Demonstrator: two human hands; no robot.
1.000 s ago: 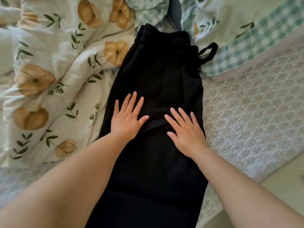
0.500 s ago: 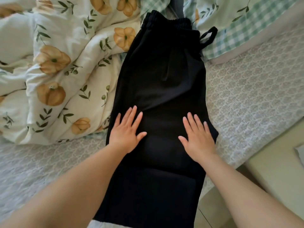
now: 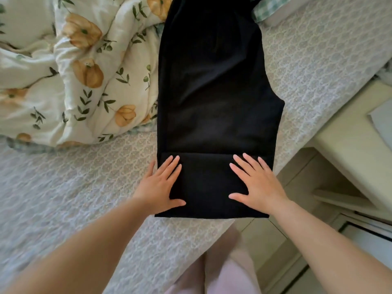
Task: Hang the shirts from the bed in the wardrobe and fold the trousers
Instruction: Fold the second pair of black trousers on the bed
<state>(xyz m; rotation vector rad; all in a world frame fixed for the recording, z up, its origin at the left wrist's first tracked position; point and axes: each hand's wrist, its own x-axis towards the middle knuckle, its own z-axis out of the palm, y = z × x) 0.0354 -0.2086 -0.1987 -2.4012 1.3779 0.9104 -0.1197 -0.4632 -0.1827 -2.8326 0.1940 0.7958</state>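
Observation:
Black trousers (image 3: pixel 212 85) lie flat and lengthwise on the bed (image 3: pixel 63 187), legs laid one over the other, waist end out of view at the top. Their near end shows a folded band with a straight edge across. My left hand (image 3: pixel 161 183) lies flat on the left side of that band, fingers straight, its little finger over the trousers' left edge. My right hand (image 3: pixel 256 183) presses flat on the right side of the band, fingers spread. No shirts are in view.
A crumpled floral duvet (image 3: pixel 84 71) lies left of the trousers. A green checked cloth (image 3: pixel 263 9) shows at the top right. A pale bedside cabinet (image 3: pixel 350 149) with a paper (image 3: pixel 381 122) on it stands right of the bed. The bed's edge runs diagonally at the lower right.
Both hands have slid down the trousers from the middle to the near end, smoothing them. The view has followed downward, so the waistband and drawstring have left the frame.

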